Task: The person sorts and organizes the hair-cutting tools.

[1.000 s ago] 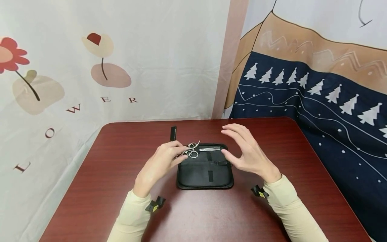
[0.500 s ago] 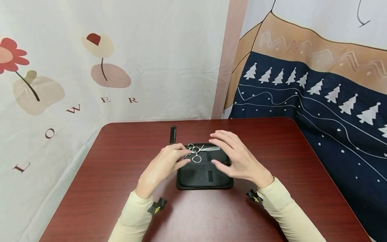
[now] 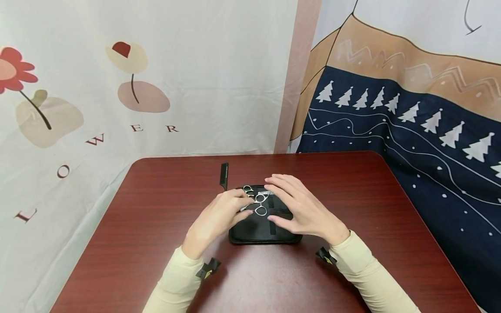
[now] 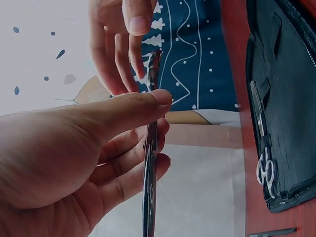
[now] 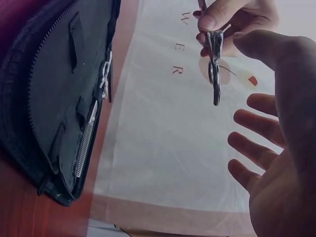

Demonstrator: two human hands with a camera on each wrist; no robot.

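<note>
- Right hand (image 3: 307,211) has shifted left and nearer over the past second; left hand (image 3: 220,216) has shifted right, bringing silver scissors (image 4: 150,136) along.
- Left hand pinches the scissors mid-length between thumb and fingers, above a black case (image 3: 254,230), handles pointing right.
- Right hand, near those handles, has thumb and fingers spread wide, gripping nothing.
- Toothed scissors (image 5: 86,139) lie along the case's far side.
- Farther left, a black comb (image 3: 224,174) lies on the reddish table (image 3: 156,195).
- Beyond hangs flower-printed cloth (image 3: 215,87).

Kinda shiny reddish-brown counter (image 3: 254,278) here, pale flower-print sheet (image 3: 211,82) hanging behind it, and navy tree-print fabric (image 3: 420,143) over on the right.
</note>
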